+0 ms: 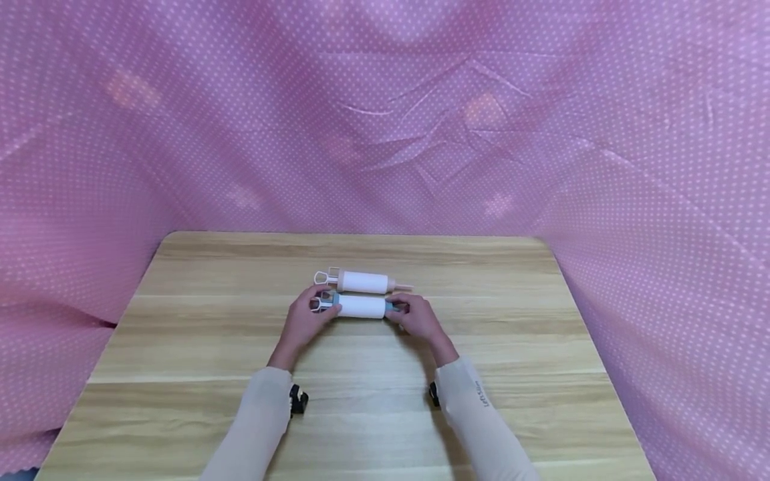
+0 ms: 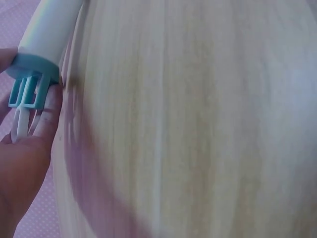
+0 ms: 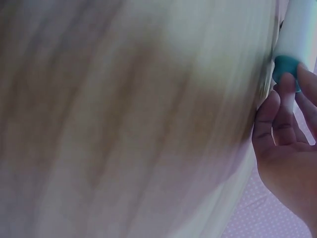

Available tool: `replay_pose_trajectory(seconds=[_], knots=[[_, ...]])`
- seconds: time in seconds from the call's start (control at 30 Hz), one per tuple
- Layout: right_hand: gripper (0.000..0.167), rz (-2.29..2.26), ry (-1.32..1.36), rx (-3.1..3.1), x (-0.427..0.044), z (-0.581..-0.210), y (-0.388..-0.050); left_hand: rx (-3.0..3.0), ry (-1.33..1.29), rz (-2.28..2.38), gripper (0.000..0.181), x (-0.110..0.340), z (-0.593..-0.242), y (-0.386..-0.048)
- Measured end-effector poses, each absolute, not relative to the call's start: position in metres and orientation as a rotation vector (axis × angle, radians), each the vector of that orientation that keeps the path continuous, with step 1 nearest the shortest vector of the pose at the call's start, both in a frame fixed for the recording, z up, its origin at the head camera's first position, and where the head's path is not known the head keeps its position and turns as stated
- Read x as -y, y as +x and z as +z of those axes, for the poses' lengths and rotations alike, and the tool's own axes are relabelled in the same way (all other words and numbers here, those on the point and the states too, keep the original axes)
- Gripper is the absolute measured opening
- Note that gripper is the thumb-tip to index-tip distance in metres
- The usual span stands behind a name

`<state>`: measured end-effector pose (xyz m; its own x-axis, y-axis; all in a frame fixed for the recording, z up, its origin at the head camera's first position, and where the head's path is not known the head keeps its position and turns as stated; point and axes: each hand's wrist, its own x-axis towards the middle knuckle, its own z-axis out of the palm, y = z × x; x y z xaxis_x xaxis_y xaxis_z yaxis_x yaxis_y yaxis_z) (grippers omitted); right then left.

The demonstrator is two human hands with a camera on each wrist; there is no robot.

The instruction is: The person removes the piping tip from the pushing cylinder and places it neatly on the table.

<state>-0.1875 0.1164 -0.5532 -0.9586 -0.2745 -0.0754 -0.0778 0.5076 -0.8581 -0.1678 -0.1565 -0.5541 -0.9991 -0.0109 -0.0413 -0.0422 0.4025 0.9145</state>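
A large syringe with a white barrel and teal ends lies crosswise between both hands. At its handle end, my left hand grips the teal collar, beside the teal finger loops and a white plunger ring. My right hand pinches the teal nose at the other end, its fingertips hiding part of it. Just behind lies a second, similar syringe with beige ends, its thin tip pointing right. No hand visibly holds that one.
Both syringes are over a wood-grain table with rounded far corners. Pink dotted cloth hangs behind the table and at both sides. A small black device is worn at the left wrist, and another at the right.
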Motion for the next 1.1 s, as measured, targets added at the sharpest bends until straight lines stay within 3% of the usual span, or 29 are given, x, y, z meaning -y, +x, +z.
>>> replay_pose_trajectory(seconds=[1.1], knots=[[0.031, -1.274, -0.436, -2.63, -0.109, -0.551, -0.197, -2.492, -0.103, 1.767, 0.053, 0.163, -0.569, -0.18]])
